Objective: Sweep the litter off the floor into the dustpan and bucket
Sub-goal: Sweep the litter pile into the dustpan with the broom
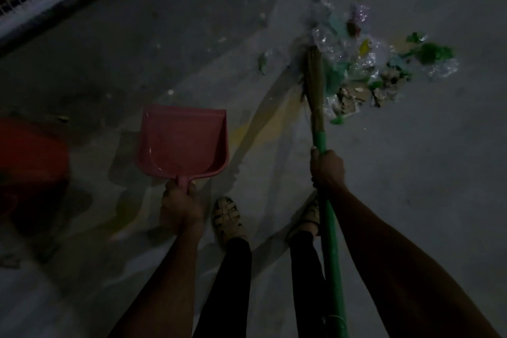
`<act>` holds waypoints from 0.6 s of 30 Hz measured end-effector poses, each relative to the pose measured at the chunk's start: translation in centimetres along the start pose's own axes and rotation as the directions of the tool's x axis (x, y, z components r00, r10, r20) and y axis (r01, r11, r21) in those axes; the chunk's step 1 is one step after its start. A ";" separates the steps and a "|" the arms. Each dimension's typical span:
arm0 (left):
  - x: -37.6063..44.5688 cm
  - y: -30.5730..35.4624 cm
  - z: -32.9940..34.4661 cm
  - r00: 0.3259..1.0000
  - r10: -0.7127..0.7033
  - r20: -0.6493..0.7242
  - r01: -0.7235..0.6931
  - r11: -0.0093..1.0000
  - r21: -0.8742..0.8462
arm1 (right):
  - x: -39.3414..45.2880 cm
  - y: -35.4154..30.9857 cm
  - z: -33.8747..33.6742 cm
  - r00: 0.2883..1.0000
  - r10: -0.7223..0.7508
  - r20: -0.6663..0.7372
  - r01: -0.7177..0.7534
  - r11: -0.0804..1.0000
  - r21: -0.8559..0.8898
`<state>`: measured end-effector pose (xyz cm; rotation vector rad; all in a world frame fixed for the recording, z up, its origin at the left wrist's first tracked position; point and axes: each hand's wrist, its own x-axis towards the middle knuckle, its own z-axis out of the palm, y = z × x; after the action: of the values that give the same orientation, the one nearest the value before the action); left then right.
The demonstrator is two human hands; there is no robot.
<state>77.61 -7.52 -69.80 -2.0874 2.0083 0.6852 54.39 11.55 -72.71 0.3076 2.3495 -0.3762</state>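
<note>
Now my left hand (179, 204) grips the pink dustpan (182, 143); my right hand (326, 169) grips the broom (319, 134), its bristles against the litter (365, 57).

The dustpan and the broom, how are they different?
The dustpan is pink, wide and flat; the broom is long and thin, with a green handle and straw bristles. The left hand grips the dustpan, which holds no litter; the right hand grips the broom, whose bristles touch the litter. Both point forward.
</note>
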 end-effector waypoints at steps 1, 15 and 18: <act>-0.4 0.7 0.1 1.000 0.010 0.001 -0.010 1.000 -0.003 | -0.1 0.3 -0.2 1.000 -0.020 -0.004 0.020 0.999 0.029; -6.0 8.0 3.0 0.993 0.093 -0.077 -0.096 0.995 -0.026 | 1.0 1.9 -2.2 0.947 -0.118 0.297 0.094 0.991 0.095; -7.4 8.6 3.8 0.993 0.091 -0.068 -0.092 0.996 -0.001 | 2.1 2.4 -4.0 0.963 -0.066 0.259 0.049 0.996 0.073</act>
<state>68.51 0.07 -68.32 -2.0587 2.1525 0.6424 51.18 15.42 -71.88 0.2068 2.0927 -0.4920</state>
